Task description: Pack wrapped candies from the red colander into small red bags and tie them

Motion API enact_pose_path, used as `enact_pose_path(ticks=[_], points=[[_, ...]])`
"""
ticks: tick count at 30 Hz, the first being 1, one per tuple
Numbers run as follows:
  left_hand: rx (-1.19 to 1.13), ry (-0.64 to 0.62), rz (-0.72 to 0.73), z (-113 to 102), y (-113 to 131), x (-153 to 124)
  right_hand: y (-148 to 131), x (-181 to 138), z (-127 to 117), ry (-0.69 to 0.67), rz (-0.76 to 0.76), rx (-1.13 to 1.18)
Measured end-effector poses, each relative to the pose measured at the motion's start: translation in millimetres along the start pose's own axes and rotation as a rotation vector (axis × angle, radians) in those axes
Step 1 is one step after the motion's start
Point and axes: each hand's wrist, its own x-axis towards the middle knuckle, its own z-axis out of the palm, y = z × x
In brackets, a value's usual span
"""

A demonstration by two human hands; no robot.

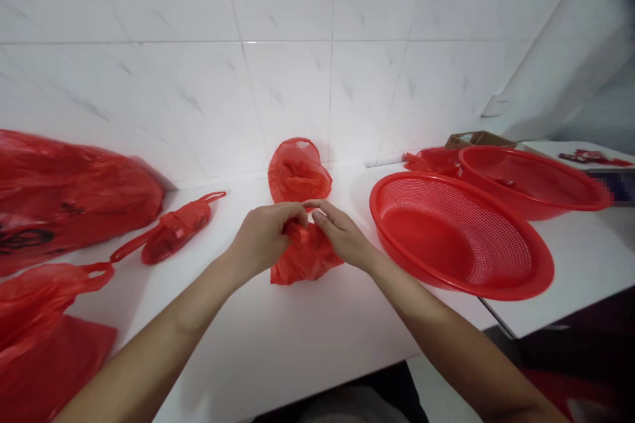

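At the far left we see the big bag (74, 195), red with dark print, lying against the wall (188, 99). Nearer us, the loose bag (44, 344) spreads along the left edge of our view, its handle loop pointing right. Just right of the big bag we have the bundle (177, 230), a small red wrapped one with a strap at each end, lying slantwise on the table (238, 337).

Near the middle, our left hand (268, 234) has its fingers curled closed on the top of the red bag (307, 263), which sits low on the table between our hands. Just behind it, near the wall, we see the puffed bag (299, 172), standing open and thin. Our right hand (350, 234) comes in from the other side, fingers bent and forefinger reaching to our left fingertips; a slight gap shows by the thumb, and we cannot tell whether it grips the film.

Right of our hands stands the basket (526, 264), with the basin (536, 178) behind it. Beside the basin we see the crumpled bag (431, 160) and the box (479, 139).
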Motion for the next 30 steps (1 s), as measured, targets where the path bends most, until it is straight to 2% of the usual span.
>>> enact_pose_path(ticks=[3, 6, 8, 11, 13, 17, 21, 25, 30], points=[[0.139, 0.229, 0.141, 15.9, -7.1, -1.0, 10.0, -1.0, 5.1, -0.08, 0.056, 0.145], [0.031, 0.288, 0.202, 21.7, -12.7, -3.0, 10.8, -3.3, 5.3, -0.14, 0.06, 0.191], [-0.085, 0.217, 0.135, 20.1, -14.5, -6.0, 9.5, -6.3, 3.7, -0.081, 0.022, 0.123], [-0.202, 0.04, -0.07, 14.4, -19.7, -14.1, 12.1, -14.8, 0.2, 0.027, 0.014, -0.047], [-0.225, 0.002, -0.185, 11.7, -30.2, -21.3, 22.1, -21.2, -3.9, 0.071, 0.05, -0.136], [-0.336, 0.098, -0.366, 18.3, -69.6, -35.8, 62.0, -26.7, -16.0, 0.197, 0.188, -0.169], [-0.409, 0.255, -0.496, 45.5, -99.1, -42.4, 92.5, -20.8, -16.6, 0.287, 0.237, -0.204], [-0.295, 0.401, -0.485, 77.8, -98.1, -32.7, 94.6, -7.8, 3.8, 0.352, 0.195, -0.277], [-0.105, 0.389, -0.512, 102.3, -99.6, -9.9, 106.7, 11.6, 23.8, 0.27, 0.267, -0.612]])
